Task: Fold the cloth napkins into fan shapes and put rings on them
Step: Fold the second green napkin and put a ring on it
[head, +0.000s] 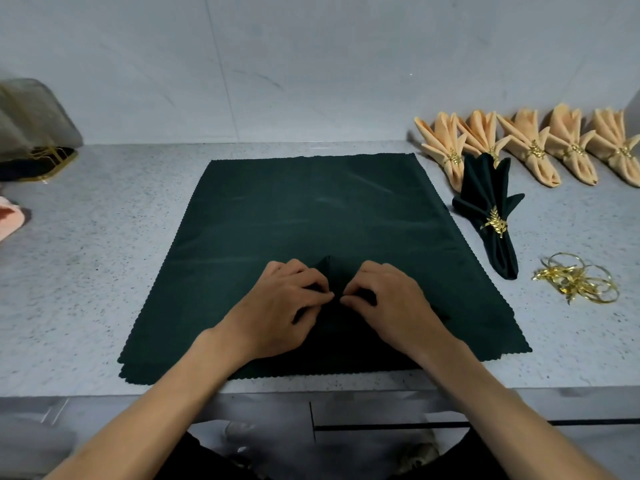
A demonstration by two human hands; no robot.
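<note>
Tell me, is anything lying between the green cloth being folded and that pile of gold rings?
Nothing visible. The flat dark green napkin that both hands pinch reaches toward the loose gold rings across bare countertop. The finished green napkin lies farther back, beside that path.

A dark green napkin [311, 216] lies spread flat at the middle of the counter, its near-centre part bunched up into a small peak. Right of it lies a folded green fan [491, 206], banded by a gold leaf ring [496, 223]. Five peach fans [530, 147], each ringed, stand in a row at far right. Loose gold rings [578, 278] are heaped at near right.
</note>
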